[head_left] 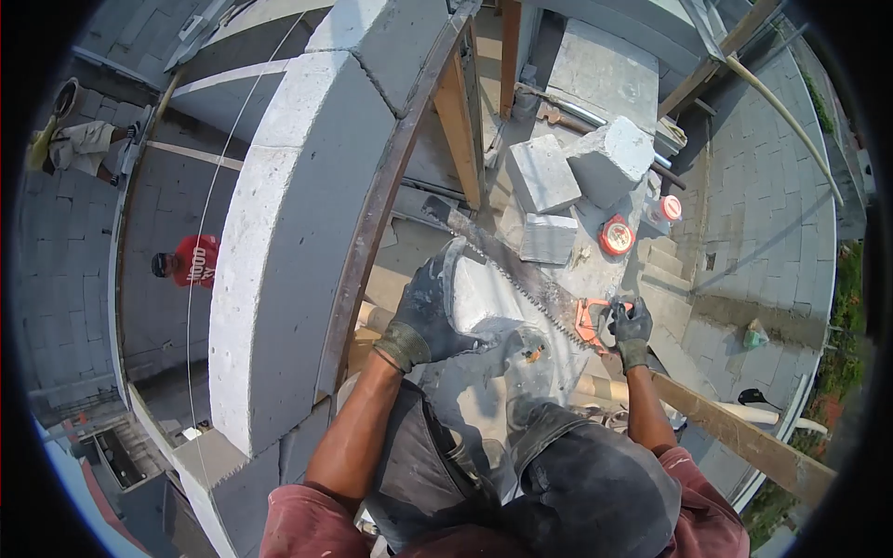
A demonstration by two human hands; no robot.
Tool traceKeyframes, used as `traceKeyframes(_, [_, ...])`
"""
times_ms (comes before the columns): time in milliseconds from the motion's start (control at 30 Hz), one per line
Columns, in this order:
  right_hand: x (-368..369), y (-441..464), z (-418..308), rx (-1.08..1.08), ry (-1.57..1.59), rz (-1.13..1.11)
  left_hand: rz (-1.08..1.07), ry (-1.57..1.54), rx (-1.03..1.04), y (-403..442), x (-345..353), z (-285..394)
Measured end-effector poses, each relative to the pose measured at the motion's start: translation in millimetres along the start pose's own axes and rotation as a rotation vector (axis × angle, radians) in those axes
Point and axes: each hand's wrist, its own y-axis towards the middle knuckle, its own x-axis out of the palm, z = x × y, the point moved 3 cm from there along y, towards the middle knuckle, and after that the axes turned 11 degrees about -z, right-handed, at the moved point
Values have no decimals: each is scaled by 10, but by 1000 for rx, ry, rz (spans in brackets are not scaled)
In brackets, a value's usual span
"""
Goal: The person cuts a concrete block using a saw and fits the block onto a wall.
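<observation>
My right hand (633, 322), in a dark glove, is closed round the orange handle of a hand saw (527, 271). The long toothed blade slants away to the upper left, alongside a pale lightweight concrete block (486, 296). My left hand (426, 305), also gloved, grips the left side of that block; some of its fingers are hidden. The block sits in front of my knees, near my dusty trouser legs. Whether the teeth touch the block I cannot tell.
Cut block pieces (543, 174), a red tape measure (616, 234) and a hammer (562, 118) lie on the platform ahead. A block wall (307, 232) rises at left. A person in a red shirt (197, 260) is far below; another person (84, 147) is upper left. A timber (744, 435) crosses lower right.
</observation>
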Motion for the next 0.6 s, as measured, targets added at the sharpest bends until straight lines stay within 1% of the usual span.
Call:
traceKeyframes(33, [25, 113, 120, -52, -79, 15, -81, -68, -87, 27, -128, 121])
traceKeyframes(67, [33, 187, 163, -103, -155, 45, -68, -39, -109, -1, -171, 193])
traceKeyframes(133, [37, 203, 64, -150, -274, 8, -118, 77, -305, -48, -173, 297])
traceKeyframes(167, [29, 163, -17, -239, -332, 41, -90, 72, -319, -67, -216, 326])
traceKeyframes(200, [18, 135, -42, -215, -456, 65, -53, 24, -318, -84, -260, 351])
traceKeyframes(267, [-42, -35, -312, -484, -894, 436, 2, -28, -319, -148, -394, 414])
traceKeyframes(300, [-72, -162, -744, -503, -892, 442, 40, 49, -324, -180, -511, 471])
traceKeyframes(333, [-102, -234, -1154, -485, -508, 99, 73, 126, -327, -207, -609, 517])
traceKeyframes(367, [-105, -387, -1634, -443, -124, -240, 82, 125, -328, -248, -690, 511])
traceKeyframes(433, [-71, -797, -2742, -774, -69, -519, 269, -1, 18, -334, -944, 547])
traceKeyframes(467, [-49, -885, -3166, -782, -69, -513, 276, 4, 24, -347, -1061, 593])
traceKeyframes(500, [-10, -1026, -3586, -1049, -128, -583, 198, 94, 75, -358, -1179, 693])
traceKeyframes(533, [-6, -1157, -3790, -1315, -192, -652, 119, 181, 125, -376, -1272, 792])
traceKeyframes(567, [8, -1157, -3792, -1359, -282, -664, 145, 258, 169, -379, -1357, 880])
traceKeyframes(600, [20, -1156, -3793, -1406, -369, -675, 153, 262, 172, -383, -1390, 920])
